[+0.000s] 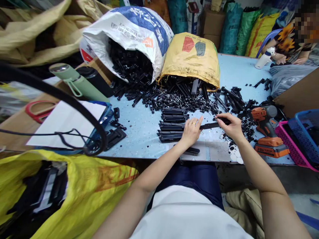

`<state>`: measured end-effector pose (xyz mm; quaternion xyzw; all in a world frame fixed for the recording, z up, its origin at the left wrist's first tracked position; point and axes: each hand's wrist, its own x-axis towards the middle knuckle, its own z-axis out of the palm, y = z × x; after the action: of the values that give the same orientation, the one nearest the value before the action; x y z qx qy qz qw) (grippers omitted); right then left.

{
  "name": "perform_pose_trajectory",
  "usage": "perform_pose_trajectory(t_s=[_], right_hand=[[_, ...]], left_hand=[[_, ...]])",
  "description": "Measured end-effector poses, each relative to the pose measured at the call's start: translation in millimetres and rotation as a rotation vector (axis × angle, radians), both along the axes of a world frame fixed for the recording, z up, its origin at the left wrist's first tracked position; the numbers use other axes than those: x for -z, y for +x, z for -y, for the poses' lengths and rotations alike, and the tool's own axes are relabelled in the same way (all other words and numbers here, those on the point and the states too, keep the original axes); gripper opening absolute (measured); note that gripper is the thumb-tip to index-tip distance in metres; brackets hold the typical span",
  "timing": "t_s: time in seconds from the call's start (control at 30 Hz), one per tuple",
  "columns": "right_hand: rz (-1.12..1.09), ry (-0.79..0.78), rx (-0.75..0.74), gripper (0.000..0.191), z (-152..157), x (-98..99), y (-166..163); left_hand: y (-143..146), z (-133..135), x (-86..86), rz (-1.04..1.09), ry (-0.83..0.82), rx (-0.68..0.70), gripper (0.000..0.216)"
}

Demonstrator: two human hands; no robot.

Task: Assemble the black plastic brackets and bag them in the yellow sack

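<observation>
My left hand (191, 131), with a ring on one finger, is closed on the left end of a long black plastic strip (209, 126). My right hand (231, 125) is at the strip's other end, thumb and forefinger pinched around a small black part (214, 119) whose shape is too small to make out. Beside my left hand lie stacked long black plastic pieces (171, 125) in a neat pile. Another black piece (193, 150) rests near the table's front edge, below my left wrist. Loose screws and small black parts (184, 101) are heaped beyond both hands.
An orange cordless drill (259, 114) stands right of my right hand, near a pink basket (286, 142). White sack (154, 26) and yellow sack (191, 59) spill black parts onto the blue table (139, 139). A black cable (57, 96) arches at left. Another person's hands (280, 59) are far right.
</observation>
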<state>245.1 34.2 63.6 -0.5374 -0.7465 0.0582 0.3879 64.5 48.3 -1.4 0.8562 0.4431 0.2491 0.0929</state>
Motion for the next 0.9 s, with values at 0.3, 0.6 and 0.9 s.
perform_pose_trajectory(t_s=[0.3,0.6,0.9], right_hand=[[0.303,-0.097,0.158,0.052,-14,29.4,28],[-0.042,-0.391,-0.273,0.054,25,59.6,-18],[0.766,-0.557,-0.453,0.034,69,54.6,-15]], left_hand=[[-21,21,-13.1,-0.287,-0.172,-0.123,0.016],[-17,50,1.8,-0.124,-0.309,0.267,0.036],[-44,43,20.9,-0.302,-0.292,0.255,0.032]])
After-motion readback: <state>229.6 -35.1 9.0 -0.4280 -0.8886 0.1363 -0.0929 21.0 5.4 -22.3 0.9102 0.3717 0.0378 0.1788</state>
